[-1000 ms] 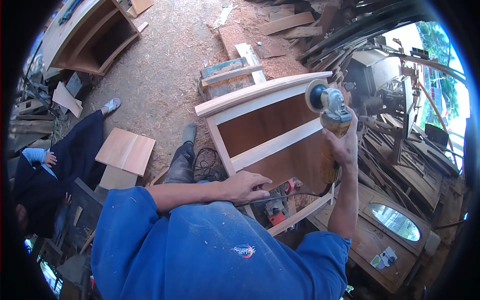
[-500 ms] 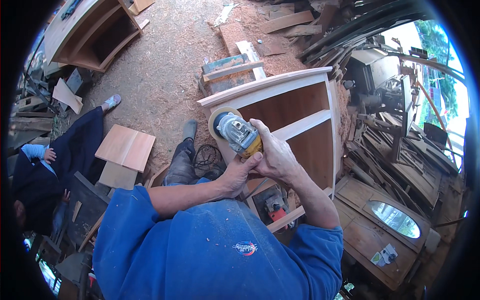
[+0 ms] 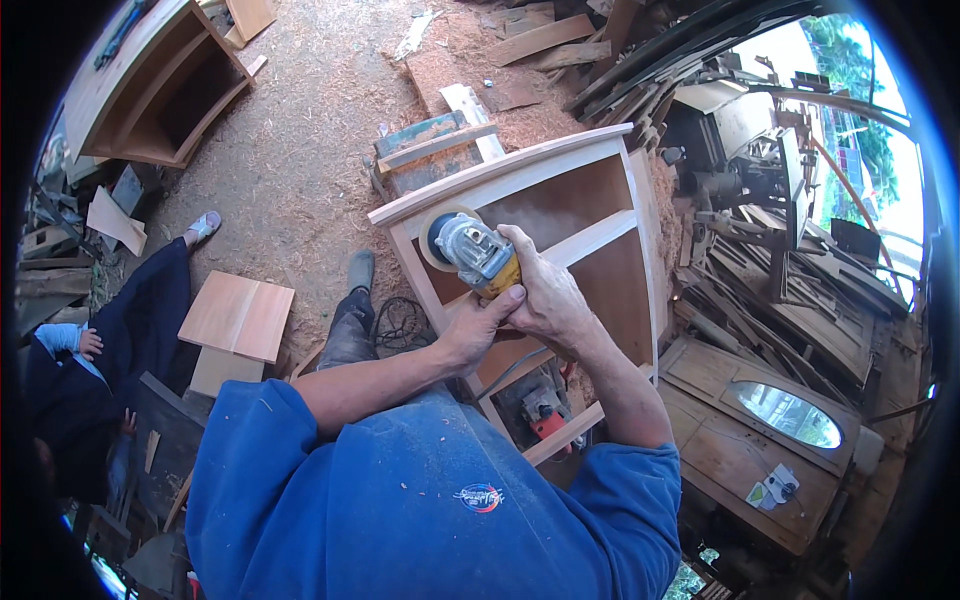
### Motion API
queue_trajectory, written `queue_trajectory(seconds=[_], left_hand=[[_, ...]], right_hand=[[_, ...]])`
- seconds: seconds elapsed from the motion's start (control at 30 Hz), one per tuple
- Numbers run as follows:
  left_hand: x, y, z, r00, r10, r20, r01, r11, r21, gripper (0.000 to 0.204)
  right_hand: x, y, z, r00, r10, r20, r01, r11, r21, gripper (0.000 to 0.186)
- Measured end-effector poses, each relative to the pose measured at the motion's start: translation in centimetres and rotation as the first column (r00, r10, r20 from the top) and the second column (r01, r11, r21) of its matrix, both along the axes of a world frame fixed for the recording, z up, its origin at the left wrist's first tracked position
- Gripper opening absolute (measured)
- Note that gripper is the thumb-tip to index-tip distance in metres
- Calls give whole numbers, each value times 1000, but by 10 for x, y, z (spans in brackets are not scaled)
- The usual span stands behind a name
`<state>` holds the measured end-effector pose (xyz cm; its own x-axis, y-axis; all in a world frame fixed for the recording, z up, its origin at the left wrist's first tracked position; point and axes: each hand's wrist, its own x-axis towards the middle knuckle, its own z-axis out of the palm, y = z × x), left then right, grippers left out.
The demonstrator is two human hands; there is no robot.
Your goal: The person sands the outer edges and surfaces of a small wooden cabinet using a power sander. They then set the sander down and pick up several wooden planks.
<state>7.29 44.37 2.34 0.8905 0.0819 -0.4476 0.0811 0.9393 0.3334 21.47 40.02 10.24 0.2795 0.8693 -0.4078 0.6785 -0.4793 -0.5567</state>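
Both of my hands are closed round the yellow and grey body of an angle grinder (image 3: 478, 254) fitted with a round sanding disc. My left hand (image 3: 474, 328) grips its rear end from the left, thumb on top. Along the right side, my right hand (image 3: 548, 305) wraps the body. The tan disc is at the upper left corner of an unfinished wooden cabinet frame (image 3: 590, 242), by its far rail; whether it touches the wood I cannot tell. A faint haze of dust hangs inside the frame beside the disc.
A red and grey power tool (image 3: 546, 418) sits within the frame near me. Black cord (image 3: 402, 322) coils by my leg. Joined boards (image 3: 237, 315) lie left, near a seated person (image 3: 110, 350). Another cabinet (image 3: 160, 85) stands far left; a wooden door (image 3: 745, 440) with an oval mirror lies right.
The view has swung slightly, so the cabinet appears farther left. The grinder has moved right relative to the frame, away from its left edge. Dust haze now shows beside the disc.
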Motion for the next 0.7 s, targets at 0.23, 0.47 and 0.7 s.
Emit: queue_trajectory(seconds=[0.23,0.47,0.7], left_hand=[[47,5,6,995,-83,-52,85,995,49,62],[105,-1,1,988,-153,-36,156,983,97,60],[169,-3,0,965,-262,-26,262,949,177,61]], right_hand=[[38,-9,-1,993,-115,33,115,993,0,84],[79,-23,2,968,-238,75,236,971,40,74],[136,-43,-9,936,-336,107,329,941,82,75]])
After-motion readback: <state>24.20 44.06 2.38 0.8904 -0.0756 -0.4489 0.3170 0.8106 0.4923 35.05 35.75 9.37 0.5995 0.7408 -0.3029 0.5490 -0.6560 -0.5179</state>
